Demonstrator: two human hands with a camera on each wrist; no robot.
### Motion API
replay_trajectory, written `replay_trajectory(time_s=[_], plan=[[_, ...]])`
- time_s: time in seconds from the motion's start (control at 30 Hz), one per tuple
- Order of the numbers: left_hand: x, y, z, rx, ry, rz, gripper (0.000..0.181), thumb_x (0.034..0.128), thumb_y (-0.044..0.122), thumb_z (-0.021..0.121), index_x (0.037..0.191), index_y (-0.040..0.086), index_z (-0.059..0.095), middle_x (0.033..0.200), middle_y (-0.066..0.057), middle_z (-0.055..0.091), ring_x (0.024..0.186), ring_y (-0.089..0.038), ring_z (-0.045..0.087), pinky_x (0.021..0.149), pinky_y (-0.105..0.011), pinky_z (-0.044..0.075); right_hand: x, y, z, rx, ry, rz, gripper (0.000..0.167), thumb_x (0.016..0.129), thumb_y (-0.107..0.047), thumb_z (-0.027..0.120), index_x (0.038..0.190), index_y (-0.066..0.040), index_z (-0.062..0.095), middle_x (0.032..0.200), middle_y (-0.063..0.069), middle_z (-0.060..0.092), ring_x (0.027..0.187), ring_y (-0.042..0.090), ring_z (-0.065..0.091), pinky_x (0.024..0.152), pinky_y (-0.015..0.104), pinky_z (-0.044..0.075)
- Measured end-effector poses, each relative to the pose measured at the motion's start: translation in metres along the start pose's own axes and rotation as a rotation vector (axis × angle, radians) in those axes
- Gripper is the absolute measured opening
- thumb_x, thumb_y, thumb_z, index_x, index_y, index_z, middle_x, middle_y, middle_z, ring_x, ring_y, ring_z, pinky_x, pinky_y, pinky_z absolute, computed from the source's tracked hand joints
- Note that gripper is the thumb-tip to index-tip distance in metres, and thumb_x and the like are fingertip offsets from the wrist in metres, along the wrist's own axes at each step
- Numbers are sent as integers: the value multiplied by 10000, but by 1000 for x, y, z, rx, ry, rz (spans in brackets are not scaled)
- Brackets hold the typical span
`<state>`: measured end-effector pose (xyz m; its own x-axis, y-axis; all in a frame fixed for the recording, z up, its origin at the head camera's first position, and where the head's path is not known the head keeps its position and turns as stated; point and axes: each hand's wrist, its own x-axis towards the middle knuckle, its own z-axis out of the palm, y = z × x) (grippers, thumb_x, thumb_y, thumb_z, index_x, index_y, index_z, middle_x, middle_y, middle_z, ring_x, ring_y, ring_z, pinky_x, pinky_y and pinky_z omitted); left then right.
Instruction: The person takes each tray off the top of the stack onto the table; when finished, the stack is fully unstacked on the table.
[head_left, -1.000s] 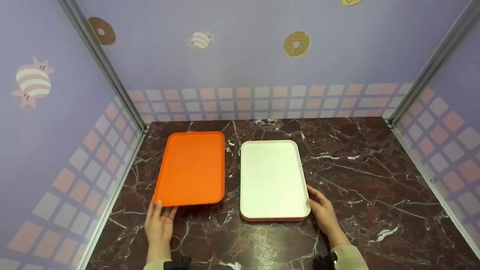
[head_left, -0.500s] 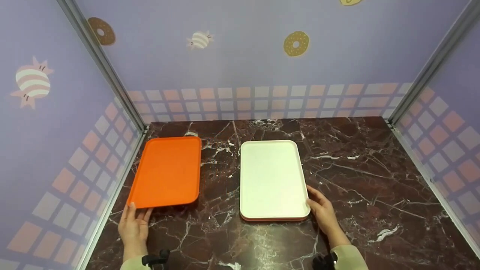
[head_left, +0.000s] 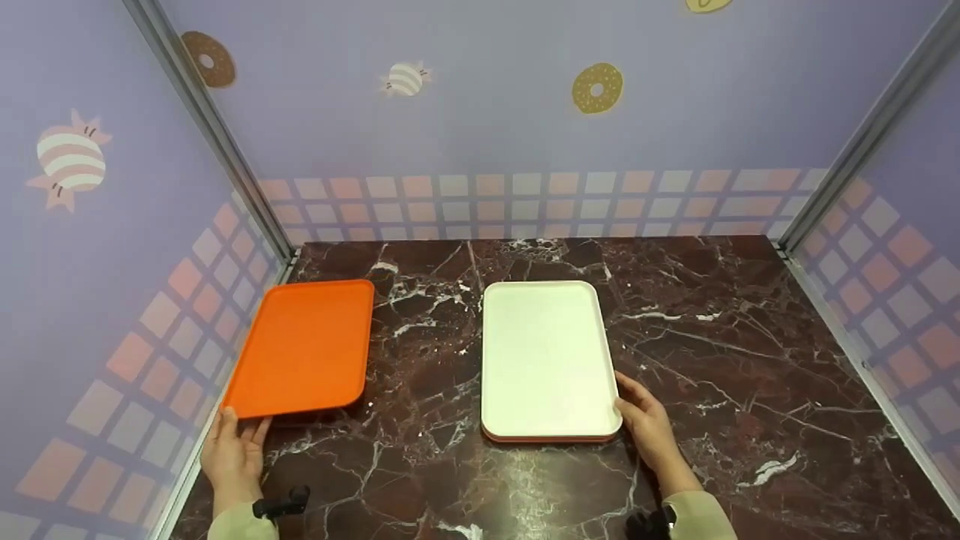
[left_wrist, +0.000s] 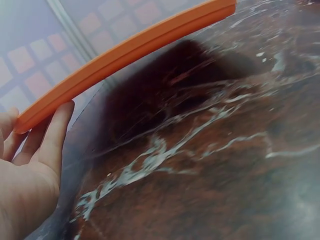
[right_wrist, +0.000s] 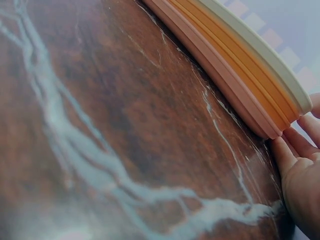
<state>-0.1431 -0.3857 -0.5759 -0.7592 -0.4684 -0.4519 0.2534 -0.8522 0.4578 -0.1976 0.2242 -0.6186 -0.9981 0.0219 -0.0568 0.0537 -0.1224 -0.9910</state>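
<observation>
My left hand (head_left: 234,456) holds an orange tray (head_left: 304,349) by its near left corner, thumb at the upper rim and fingers beneath. In the left wrist view, the tray's edge (left_wrist: 130,47) is tilted and raised, with a dark shadow on the table under it. A stack of trays lies right of centre, a white tray (head_left: 547,360) uppermost. Below it, the right wrist view shows an orange tray (right_wrist: 240,62) and a pink tray (right_wrist: 215,70). At the stack's near right corner, my right hand (head_left: 651,435) grips the side, its fingertips touching the rims.
Everything rests on or above a dark marbled table (head_left: 750,360). A purple back wall (head_left: 480,135) and side walls with printed squares enclose it. The left wall (head_left: 150,360) stands close beside my left hand and the orange tray.
My left hand has carried the orange tray leftwards and slightly nearer, away from the stack and towards the left wall. My right hand and the stack have stayed in place.
</observation>
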Motion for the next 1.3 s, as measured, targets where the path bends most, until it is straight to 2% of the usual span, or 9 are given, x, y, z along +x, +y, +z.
replay_trajectory(time_s=[0.2, 0.4, 0.47, 0.53, 0.63, 0.8, 0.97, 1.13, 1.3], plan=[[8, 6, -2, 107, 64, 31, 694, 972, 166, 678, 1594, 281, 393, 1042, 52, 685, 745, -177, 754, 607, -372, 663, 2, 0, 0, 16, 4, 7, 518, 1006, 49, 508, 1508, 124, 407, 1530, 335, 435, 1129, 0, 625, 944, 163, 553], [13, 7, -1, 174, 135, 84, 692, 977, 165, 666, 1602, 221, 373, 1024, 65, 713, 697, -131, 749, 569, -339, 654, 2, 0, -1, 6, 3, 11, 518, 1010, 42, 510, 1513, 115, 409, 1547, 330, 424, 1137, -19, 615, 952, 151, 544], [14, 6, 1, 251, 172, 101, 665, 990, 193, 642, 1599, 213, 375, 1190, 23, 727, 924, -168, 781, 585, -303, 653, 2, 0, 0, 3, 5, 13, 518, 1010, 38, 511, 1511, 118, 408, 1546, 332, 424, 1134, -18, 614, 949, 153, 545], [14, 4, 4, 377, 199, 114, 646, 1019, 232, 585, 1614, 204, 335, 1473, -29, 599, 1197, -200, 709, 647, -249, 653, 2, 0, 0, 0, 11, 17, 516, 1007, 40, 514, 1508, 117, 415, 1541, 329, 431, 1127, -14, 618, 940, 155, 549], [16, 3, 8, 596, 236, 130, 635, 1064, 253, 497, 1638, 174, 237, 1708, -32, 238, 1519, -202, 371, 836, -173, 614, 2, 0, 0, -9, 16, 15, 513, 1004, 41, 516, 1502, 122, 419, 1532, 332, 439, 1123, -13, 617, 937, 155, 550], [15, 5, 11, 837, 247, 187, 621, 1075, 143, 417, 1641, 109, 164, 1716, -78, 163, 1552, -177, 305, 1091, -164, 466, 1, 0, 0, -4, 9, 21, 518, 1013, 27, 511, 1513, 115, 407, 1545, 325, 423, 1133, -15, 610, 940, 154, 549], [16, 7, 13, 887, 265, 245, 623, 1040, 24, 416, 1629, 58, 218, 1691, -167, 214, 1561, -234, 289, 1192, -241, 395, 0, -1, 0, 6, -2, 29, 520, 1024, 24, 493, 1527, 105, 389, 1562, 313, 404, 1144, -21, 604, 950, 149, 544], [16, 7, 14, 979, 311, 267, 585, 1031, 31, 398, 1607, 41, 296, 1680, -139, 280, 1565, -257, 291, 1244, -242, 351, 1, -1, -1, 6, -2, 18, 516, 1021, 27, 489, 1521, 111, 394, 1553, 323, 412, 1140, -10, 608, 953, 151, 543], [16, 8, 16, 962, 315, 262, 599, 1012, 17, 366, 1606, 41, 296, 1689, -118, 253, 1574, -247, 244, 1270, -250, 302, 0, 0, -1, -20, 2, 23, 517, 1019, 24, 494, 1520, 111, 397, 1555, 320, 415, 1141, -30, 600, 955, 138, 535]])
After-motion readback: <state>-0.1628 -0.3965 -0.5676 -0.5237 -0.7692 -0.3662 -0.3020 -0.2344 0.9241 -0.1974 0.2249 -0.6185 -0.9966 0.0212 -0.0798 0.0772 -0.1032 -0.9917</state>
